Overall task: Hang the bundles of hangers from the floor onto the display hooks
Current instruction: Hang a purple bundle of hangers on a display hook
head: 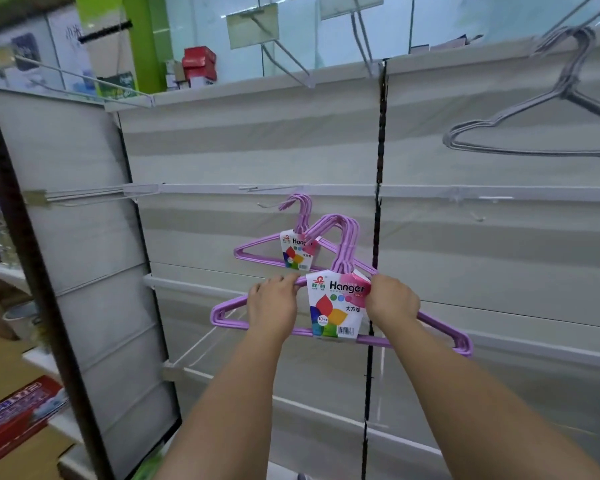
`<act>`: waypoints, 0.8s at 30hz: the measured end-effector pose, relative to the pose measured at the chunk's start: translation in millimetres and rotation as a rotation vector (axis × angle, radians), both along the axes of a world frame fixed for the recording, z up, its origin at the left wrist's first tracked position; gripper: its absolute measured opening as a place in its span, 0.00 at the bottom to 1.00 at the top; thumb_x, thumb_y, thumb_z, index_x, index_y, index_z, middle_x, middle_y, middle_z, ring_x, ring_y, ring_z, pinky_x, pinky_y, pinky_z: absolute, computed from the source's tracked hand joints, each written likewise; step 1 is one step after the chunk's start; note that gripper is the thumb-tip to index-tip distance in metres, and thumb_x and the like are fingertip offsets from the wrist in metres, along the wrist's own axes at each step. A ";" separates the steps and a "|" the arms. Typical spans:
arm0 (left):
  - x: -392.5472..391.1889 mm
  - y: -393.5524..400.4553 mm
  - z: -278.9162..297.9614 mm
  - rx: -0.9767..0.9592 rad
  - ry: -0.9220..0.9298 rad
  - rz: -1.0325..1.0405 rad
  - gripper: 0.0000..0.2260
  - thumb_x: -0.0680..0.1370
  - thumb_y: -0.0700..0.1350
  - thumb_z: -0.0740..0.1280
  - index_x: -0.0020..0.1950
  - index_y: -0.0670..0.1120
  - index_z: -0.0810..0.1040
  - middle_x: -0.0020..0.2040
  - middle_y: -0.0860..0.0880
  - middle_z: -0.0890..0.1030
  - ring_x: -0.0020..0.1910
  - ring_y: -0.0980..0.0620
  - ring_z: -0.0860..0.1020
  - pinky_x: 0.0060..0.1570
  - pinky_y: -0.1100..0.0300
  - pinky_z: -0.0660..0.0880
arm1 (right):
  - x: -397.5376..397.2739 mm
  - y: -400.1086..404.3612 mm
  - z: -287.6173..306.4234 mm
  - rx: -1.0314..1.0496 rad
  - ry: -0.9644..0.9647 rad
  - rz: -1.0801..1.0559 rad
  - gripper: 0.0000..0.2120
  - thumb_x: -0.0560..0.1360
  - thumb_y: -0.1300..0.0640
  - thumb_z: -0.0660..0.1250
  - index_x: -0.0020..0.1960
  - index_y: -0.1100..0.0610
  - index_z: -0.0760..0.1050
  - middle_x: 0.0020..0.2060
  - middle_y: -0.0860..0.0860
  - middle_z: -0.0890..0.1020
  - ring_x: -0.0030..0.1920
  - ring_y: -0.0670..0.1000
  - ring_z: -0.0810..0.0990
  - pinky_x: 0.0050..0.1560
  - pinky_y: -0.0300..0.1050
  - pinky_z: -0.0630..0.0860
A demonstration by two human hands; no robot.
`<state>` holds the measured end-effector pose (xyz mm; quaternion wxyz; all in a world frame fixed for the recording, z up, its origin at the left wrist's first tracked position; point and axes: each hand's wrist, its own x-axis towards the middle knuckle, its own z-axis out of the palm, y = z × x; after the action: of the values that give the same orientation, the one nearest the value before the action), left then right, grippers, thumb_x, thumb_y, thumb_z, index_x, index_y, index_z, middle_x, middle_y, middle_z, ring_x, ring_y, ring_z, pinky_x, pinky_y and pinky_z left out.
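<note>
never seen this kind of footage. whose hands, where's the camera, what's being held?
There is no robot: one wide-angle camera worn on a person's head looks down at their bare hands in front of a shop display wall. The left hand and right hand each grip a shoulder of a purple hanger bundle with a "Hanger" label, fingers curled round the plastic. Behind it another purple bundle already hangs on a display hook. A grey hanger bundle hangs upper right. Several other hooks stand bare.
</note>
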<state>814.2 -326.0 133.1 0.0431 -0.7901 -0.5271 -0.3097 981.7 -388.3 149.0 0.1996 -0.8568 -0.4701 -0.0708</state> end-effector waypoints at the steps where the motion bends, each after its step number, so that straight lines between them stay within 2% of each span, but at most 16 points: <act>1: -1.0 10.1 -0.1 -0.004 -0.009 0.006 0.14 0.84 0.48 0.53 0.67 0.53 0.71 0.51 0.51 0.79 0.51 0.50 0.76 0.57 0.55 0.68 | -1.7 10.0 0.8 0.000 -0.001 0.006 0.14 0.78 0.63 0.55 0.60 0.56 0.74 0.56 0.54 0.80 0.57 0.57 0.78 0.50 0.46 0.73; 7: -7.6 68.8 8.5 0.003 -0.037 -0.005 0.16 0.84 0.48 0.52 0.70 0.53 0.69 0.58 0.49 0.78 0.57 0.49 0.75 0.59 0.54 0.67 | -14.5 62.3 8.3 0.050 0.026 -0.021 0.12 0.78 0.63 0.56 0.57 0.56 0.75 0.53 0.54 0.80 0.54 0.57 0.79 0.45 0.45 0.69; 11: -16.7 106.6 20.7 0.041 -0.041 -0.060 0.16 0.84 0.46 0.53 0.72 0.53 0.68 0.59 0.49 0.78 0.58 0.48 0.74 0.60 0.55 0.66 | -26.0 96.0 17.7 0.092 0.039 -0.086 0.10 0.78 0.63 0.57 0.54 0.56 0.74 0.49 0.53 0.81 0.45 0.55 0.76 0.43 0.45 0.69; 17: -29.3 158.1 35.0 0.103 -0.062 -0.146 0.17 0.83 0.46 0.54 0.72 0.52 0.67 0.63 0.49 0.76 0.62 0.48 0.72 0.63 0.54 0.64 | -47.0 132.8 30.5 0.138 0.064 -0.165 0.12 0.77 0.65 0.57 0.56 0.58 0.76 0.52 0.56 0.80 0.52 0.58 0.79 0.45 0.46 0.71; 24: -27.5 194.1 37.5 0.126 -0.050 -0.225 0.17 0.82 0.48 0.56 0.71 0.54 0.66 0.64 0.51 0.75 0.64 0.50 0.69 0.69 0.54 0.60 | -61.8 149.3 26.9 0.224 0.105 -0.236 0.12 0.78 0.66 0.56 0.57 0.59 0.74 0.50 0.57 0.80 0.49 0.59 0.78 0.41 0.45 0.68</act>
<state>786.7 -132.0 170.6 0.0446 -0.8321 -0.4154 -0.3647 920.0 -239.0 175.9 0.3083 -0.8811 -0.3442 -0.1008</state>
